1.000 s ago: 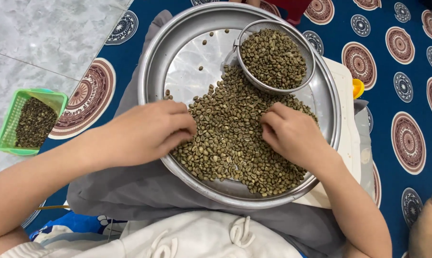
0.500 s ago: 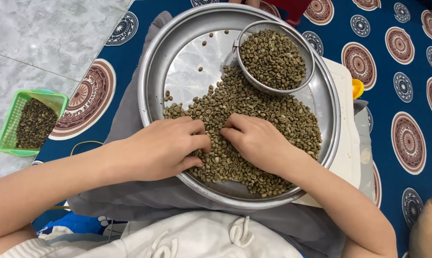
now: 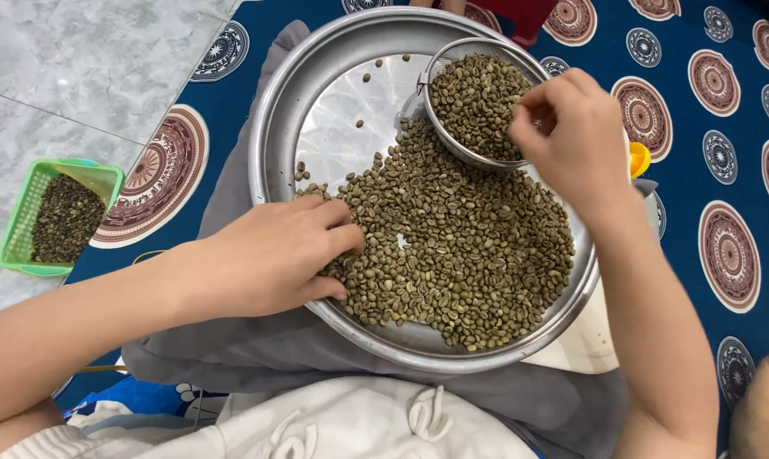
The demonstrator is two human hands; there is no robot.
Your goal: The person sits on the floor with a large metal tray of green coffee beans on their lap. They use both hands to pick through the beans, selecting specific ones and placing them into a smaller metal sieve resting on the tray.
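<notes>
A large round metal tray [image 3: 333,119] rests on my lap and holds a spread of green-brown beans [image 3: 469,246]. My left hand [image 3: 274,255] lies palm down on the left edge of the bean pile, fingers together among the beans. A small wire-mesh sieve [image 3: 473,102] filled with beans sits in the tray's upper right. Over the sieve's right rim hovers my right hand [image 3: 576,136], fingers pinched together; whether beans are between them is hidden.
A green plastic basket [image 3: 27,200] of dark beans stands on the grey tile floor at the left. A blue patterned mat [image 3: 724,170] lies under and right of the tray. A grey cloth [image 3: 316,357] covers my lap. Something yellow [image 3: 639,157] peeks out behind my right hand.
My right hand has left the bean pile and risen up and right to the sieve. My left hand has stayed on the pile, shifting slightly.
</notes>
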